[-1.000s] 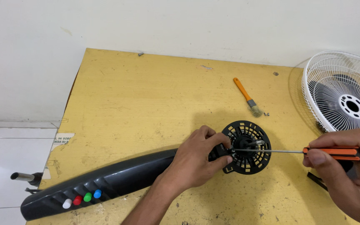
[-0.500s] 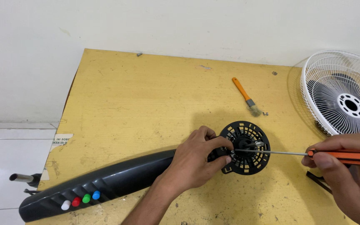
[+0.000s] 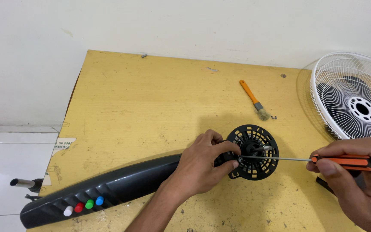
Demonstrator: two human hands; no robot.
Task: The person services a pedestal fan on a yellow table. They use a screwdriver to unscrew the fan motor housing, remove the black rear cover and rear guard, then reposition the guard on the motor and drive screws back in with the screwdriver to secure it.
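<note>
A long dark grey fan body (image 3: pixel 108 189) with white, red, green and blue buttons lies across the yellow table (image 3: pixel 151 103). Its round black vented motor housing (image 3: pixel 253 151) faces up at the right end. My left hand (image 3: pixel 202 165) grips the neck of the body just left of the housing. My right hand (image 3: pixel 357 180) holds a screwdriver (image 3: pixel 323 160) by its orange and black handle. The thin metal shaft runs left to the middle of the housing.
A small brush (image 3: pixel 254 99) with an orange handle lies on the far part of the table, a tiny screw beside it. A white wire fan guard (image 3: pixel 353 99) with black blades rests at the right edge. White tiled floor lies to the left, with a metal tube end (image 3: pixel 22 184).
The view has shifted slightly. My right hand and the screwdriver moved a little to the right and down, the tip staying at the housing. My left hand keeps its grip.
</note>
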